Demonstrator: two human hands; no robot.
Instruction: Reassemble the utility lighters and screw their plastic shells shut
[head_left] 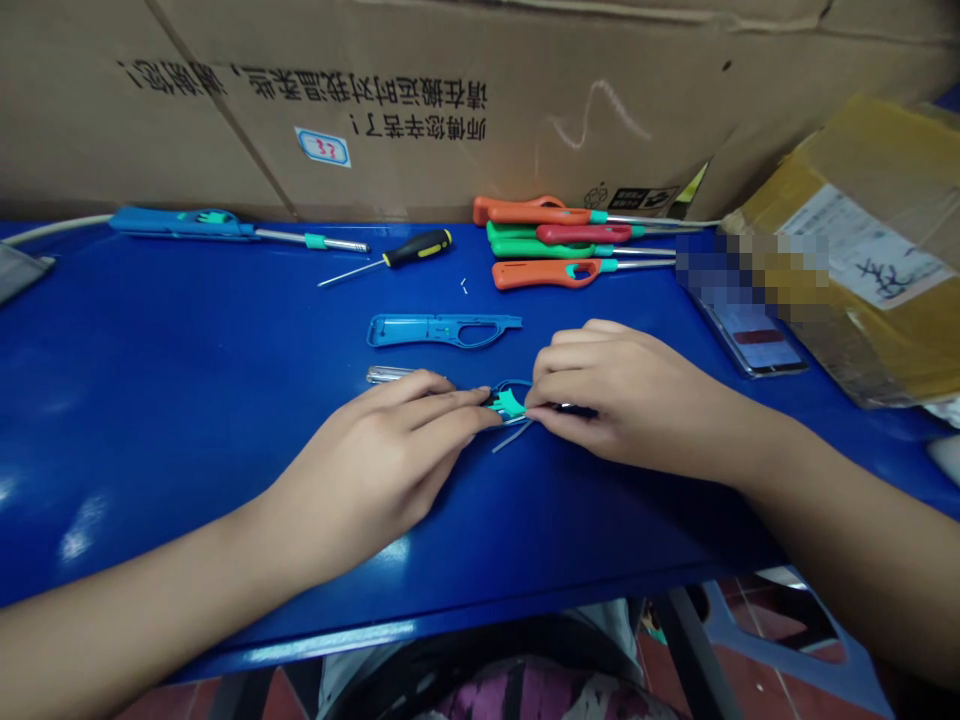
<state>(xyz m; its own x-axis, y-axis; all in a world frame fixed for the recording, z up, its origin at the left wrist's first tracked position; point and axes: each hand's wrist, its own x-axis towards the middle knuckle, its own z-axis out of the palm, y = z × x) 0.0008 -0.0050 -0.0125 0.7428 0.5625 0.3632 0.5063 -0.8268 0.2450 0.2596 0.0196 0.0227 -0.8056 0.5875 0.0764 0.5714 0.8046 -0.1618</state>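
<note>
An opened blue stick lighter lies on the blue table under both my hands, its green trigger (510, 403) showing in the gap between them. My left hand (397, 450) presses its fingers down on the lighter's body and hides most of it. A clear fuel tank end (384, 374) sticks out beyond those fingers. With thumb and fingers pinched, my right hand (615, 390) grips the lighter just right of the trigger. A thin pale tube (511, 437) juts out below. Just behind the hands rests the loose blue half shell (420, 330), its hollow side up.
Behind the shell are a black and yellow screwdriver (417, 249) and a blue lighter (187, 224). Several orange, green and red lighters (544, 273) lie farther right. A phone (757, 335) rests by a taped box (862, 250). A cardboard wall (540, 60) borders the table's back.
</note>
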